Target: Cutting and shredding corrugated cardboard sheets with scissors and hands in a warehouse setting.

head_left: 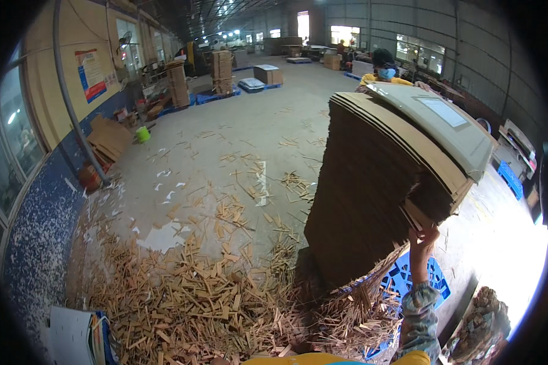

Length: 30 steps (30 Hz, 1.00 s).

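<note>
A tall stack of brown cardboard sheets (365,182) leans up on the right, its cut edges dark and ragged. My right hand (425,236) reaches up from a patterned sleeve to the stack's near corner. Its fingers are bent against the cardboard, closed at the lower end of a loose brown flap (413,214); part of the grip is hidden. On top of the stack lies a pale grey board (432,121) with a white sheet (441,111). My left hand is not in view.
Cardboard offcuts (207,304) pile deep across the near floor. Under the stack shows a blue plastic pallet (435,280). Behind it stands a masked person in yellow (385,72). A white panel (70,334) is at lower left, a green bucket (142,134) beyond. More stacks (222,72) stand further back.
</note>
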Motion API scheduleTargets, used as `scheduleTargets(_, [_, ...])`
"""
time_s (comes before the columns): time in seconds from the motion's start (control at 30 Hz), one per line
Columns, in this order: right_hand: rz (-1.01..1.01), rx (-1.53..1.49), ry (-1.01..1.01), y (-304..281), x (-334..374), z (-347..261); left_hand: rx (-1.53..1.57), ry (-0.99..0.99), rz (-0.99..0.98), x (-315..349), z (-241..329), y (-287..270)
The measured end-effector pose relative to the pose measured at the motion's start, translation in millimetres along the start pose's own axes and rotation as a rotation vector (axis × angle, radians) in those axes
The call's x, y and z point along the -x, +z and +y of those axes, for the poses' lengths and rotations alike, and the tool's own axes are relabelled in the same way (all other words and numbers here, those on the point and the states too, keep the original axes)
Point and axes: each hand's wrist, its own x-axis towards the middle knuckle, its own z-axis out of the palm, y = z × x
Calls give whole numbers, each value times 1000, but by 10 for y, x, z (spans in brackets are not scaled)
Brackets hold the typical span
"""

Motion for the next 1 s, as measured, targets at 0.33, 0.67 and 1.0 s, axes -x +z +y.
scheduleTargets(0.33, [-545, -432, -259, -122, 226, -609, 6, -58, 14, -46, -181, 28])
scheduleTargets(0.67, [-256, 429, -313, 235, 65, 299, -141, 29, 41, 96, 3, 54])
scheduleTargets(1.0, [-358, 562, -402, 238, 18, 408, -164, 49, 41, -317, -345, -120])
